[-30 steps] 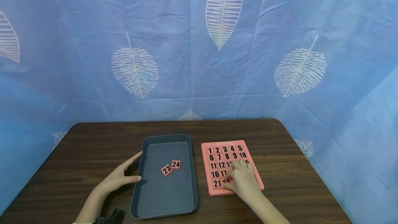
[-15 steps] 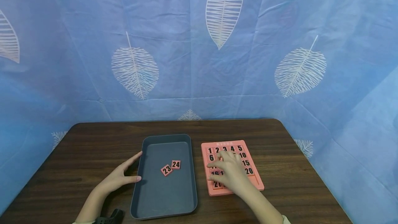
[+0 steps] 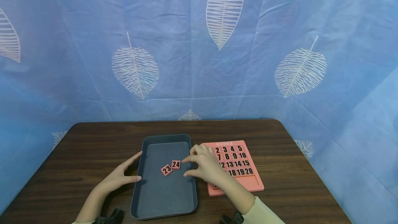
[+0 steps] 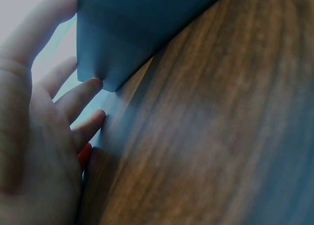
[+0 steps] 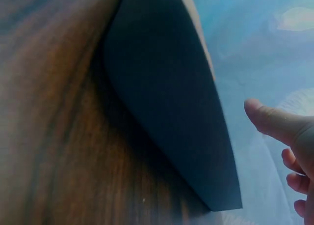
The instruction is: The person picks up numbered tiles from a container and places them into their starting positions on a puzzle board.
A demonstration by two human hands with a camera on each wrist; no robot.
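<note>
Two pink square number tiles lie in the dark grey tray [image 3: 164, 196]: tile 23 [image 3: 166, 170] and, touching or nearly so at its upper right, tile 24 [image 3: 176, 164]. My right hand [image 3: 205, 165] hovers over the tray's right rim, thumb and index finger apart, the index tip just right of tile 24. Nothing is between those fingers. My left hand [image 3: 119, 175] rests its straight fingers and thumb against the tray's left side; the left wrist view shows its fingertips [image 4: 93, 85] at the tray wall.
Right of the tray lies a pink number puzzle board [image 3: 253, 184] holding rows of numbered tiles, partly hidden by my right hand and forearm. Its bottom row has a bare stretch at the right. The wooden table [image 3: 298, 196] ends at a blue leaf-print cloth [image 3: 248, 78].
My right hand has left the puzzle board and moved left to the tray, beside tile 24. Tile 22 shows set in the board's bottom row earlier. My left hand and the tray stay put.
</note>
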